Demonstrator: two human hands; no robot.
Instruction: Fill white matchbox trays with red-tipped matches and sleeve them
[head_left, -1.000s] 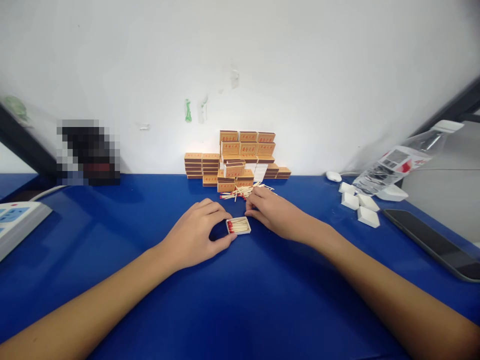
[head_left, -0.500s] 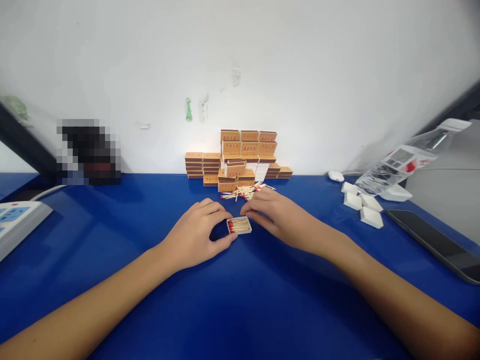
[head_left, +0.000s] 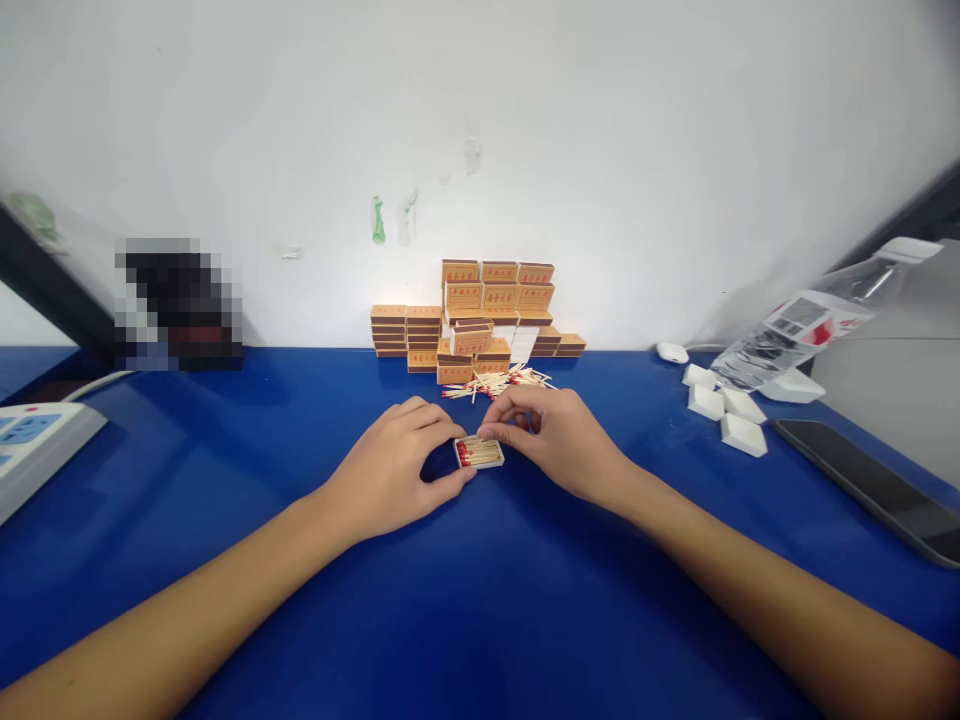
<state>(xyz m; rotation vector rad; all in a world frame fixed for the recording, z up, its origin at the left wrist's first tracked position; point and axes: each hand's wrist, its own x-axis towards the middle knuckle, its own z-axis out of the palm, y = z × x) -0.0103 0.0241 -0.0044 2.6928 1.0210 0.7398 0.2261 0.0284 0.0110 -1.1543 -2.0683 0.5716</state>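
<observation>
A small white matchbox tray (head_left: 489, 464) lies on the blue table, filled with red-headed matchsticks (head_left: 477, 453) whose heads point left. My left hand (head_left: 401, 465) grips the tray by its left end, thumb at the near side and forefinger at the far side. Above the tray's far edge, my right hand (head_left: 551, 435) pinches a matchstick (head_left: 474, 439) between thumb and forefinger; its fingertips partly hide it. Just beyond the hands is a loose heap of matchsticks (head_left: 495, 383), heads pointing various ways.
Stacked matchboxes (head_left: 499, 297) stand against the wall behind the heap. At the right are several white trays (head_left: 742, 434), a tilted plastic bottle (head_left: 817, 315), a white earphone case (head_left: 672, 352) and a phone (head_left: 862, 480). A power strip (head_left: 45, 450) sits at the left.
My right hand has shifted slightly nearer, away from the heap, and its fingertips are now over the tray. The left hand and tray have stayed in place.
</observation>
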